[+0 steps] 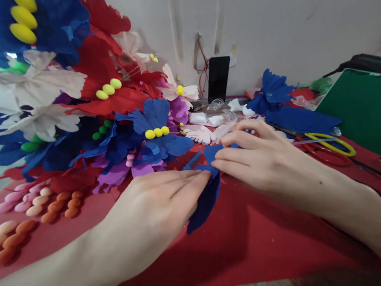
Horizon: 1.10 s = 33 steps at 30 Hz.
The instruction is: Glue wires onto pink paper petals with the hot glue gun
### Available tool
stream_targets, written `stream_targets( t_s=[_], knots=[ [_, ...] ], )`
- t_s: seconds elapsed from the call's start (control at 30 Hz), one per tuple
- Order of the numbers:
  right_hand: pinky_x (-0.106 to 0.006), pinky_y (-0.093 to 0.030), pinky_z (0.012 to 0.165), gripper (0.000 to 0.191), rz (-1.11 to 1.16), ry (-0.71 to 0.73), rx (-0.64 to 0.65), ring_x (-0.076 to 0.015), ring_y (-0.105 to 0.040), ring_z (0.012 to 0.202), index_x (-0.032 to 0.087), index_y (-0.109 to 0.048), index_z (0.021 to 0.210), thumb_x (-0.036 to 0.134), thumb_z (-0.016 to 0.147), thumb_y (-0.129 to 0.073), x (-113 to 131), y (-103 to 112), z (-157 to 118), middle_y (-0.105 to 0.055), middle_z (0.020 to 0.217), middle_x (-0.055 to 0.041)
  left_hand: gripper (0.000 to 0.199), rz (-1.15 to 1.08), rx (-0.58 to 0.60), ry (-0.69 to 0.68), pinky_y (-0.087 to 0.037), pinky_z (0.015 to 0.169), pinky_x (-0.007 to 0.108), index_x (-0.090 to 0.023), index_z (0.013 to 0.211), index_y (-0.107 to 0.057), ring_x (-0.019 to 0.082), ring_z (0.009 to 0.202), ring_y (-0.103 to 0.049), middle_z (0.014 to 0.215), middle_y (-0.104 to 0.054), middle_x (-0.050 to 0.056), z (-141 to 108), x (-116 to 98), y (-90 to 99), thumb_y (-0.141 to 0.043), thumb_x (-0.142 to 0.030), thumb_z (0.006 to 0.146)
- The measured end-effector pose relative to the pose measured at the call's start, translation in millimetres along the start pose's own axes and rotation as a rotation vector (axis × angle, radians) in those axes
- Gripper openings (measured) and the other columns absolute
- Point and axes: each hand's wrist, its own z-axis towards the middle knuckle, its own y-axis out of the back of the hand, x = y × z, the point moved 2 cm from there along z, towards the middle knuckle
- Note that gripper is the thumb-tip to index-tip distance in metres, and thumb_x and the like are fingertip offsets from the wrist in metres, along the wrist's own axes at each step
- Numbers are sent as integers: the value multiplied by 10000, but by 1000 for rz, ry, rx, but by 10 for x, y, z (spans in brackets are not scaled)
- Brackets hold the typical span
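Over the red tabletop my two hands meet at a blue butterfly-shaped piece of fabric or paper. The fingers of my left hand are pinched on its near part, and one wing hangs down below them. My right hand has its fingers curled over the far part of the same piece; the fingertips are partly hidden. A bit of orange shows by the right index finger. To the left stands a finished-looking blue butterfly with three yellow balls along its middle.
Red, white, purple and blue butterflies crowd the left side. Rows of orange and pink oval beads lie at front left. A phone leans on the wall. Yellow-and-red-handled scissors and a green board are at right.
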Motion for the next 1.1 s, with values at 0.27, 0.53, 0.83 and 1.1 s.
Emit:
stream_targets(
  t_s=[0.27, 0.53, 0.83, 1.1],
  knots=[
    [-348, -350, 831, 345, -73, 3, -50, -157, -494, 783, 161, -623, 649, 64, 883, -389, 55, 18, 22, -593, 650, -18, 414, 174, -45, -92, -574, 753, 283, -83, 993, -604, 177, 838, -683, 944, -714, 116, -21, -155, 40, -208, -31, 886],
    [-327, -378, 816, 407, -38, -64, -95, -148, -442, 713, 194, -555, 520, 71, 874, -397, 177, 51, 75, -503, 545, -8, 274, 37, -80, 61, -501, 485, 232, -100, 1021, -536, 148, 532, -630, 715, -687, 35, -15, -126, -15, -359, -30, 824],
    [-321, -402, 816, 393, -7, -40, -99, -149, -483, 723, 202, -532, 510, 39, 843, -405, 234, 63, 72, -528, 570, -3, 320, 140, -78, 6, -555, 582, 239, -52, 1017, -546, 161, 654, -670, 800, -715, 97, 2, -133, -87, -315, 27, 810],
    [-320, -390, 903, 401, 23, -31, -95, -131, -520, 752, 205, -539, 517, 47, 854, -390, 244, 58, 49, -554, 591, 5, 267, -119, -47, 155, -408, 383, 176, -117, 901, -616, 114, 416, -595, 607, -683, 10, -3, -83, -58, -386, -40, 792]
  ],
)
